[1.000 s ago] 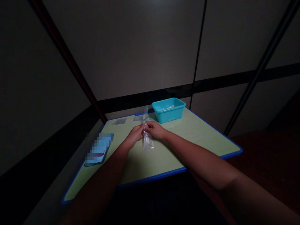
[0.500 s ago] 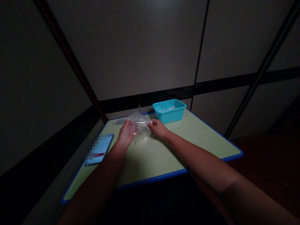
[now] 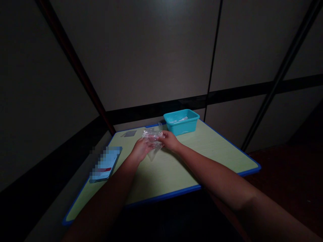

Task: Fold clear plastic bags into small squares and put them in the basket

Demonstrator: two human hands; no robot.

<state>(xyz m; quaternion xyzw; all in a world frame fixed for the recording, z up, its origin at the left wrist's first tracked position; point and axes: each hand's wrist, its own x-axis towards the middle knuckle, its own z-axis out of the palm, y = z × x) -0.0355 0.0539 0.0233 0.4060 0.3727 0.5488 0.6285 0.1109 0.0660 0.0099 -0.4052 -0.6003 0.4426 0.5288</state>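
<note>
A crumpled clear plastic bag (image 3: 152, 136) is held between both hands above the table. My left hand (image 3: 141, 148) is closed on its left side, partly covered by the shiny film. On its right side, the fingers and thumb of my right hand (image 3: 168, 139) pinch the plastic. Close behind my right hand stands a turquoise basket (image 3: 182, 127), with some clear or whitish items (image 3: 182, 119) inside it.
The pale green table (image 3: 161, 174) has a blue edge. On its left lies a phone or tablet (image 3: 108, 164), partly pixelated. A small grey patch (image 3: 130, 133) shows near the back left corner. Dark panelled walls (image 3: 151, 60) rise behind.
The bag is more bunched together and smaller between the hands. My left hand has moved slightly right, closer to my right hand. The view has shifted a little.
</note>
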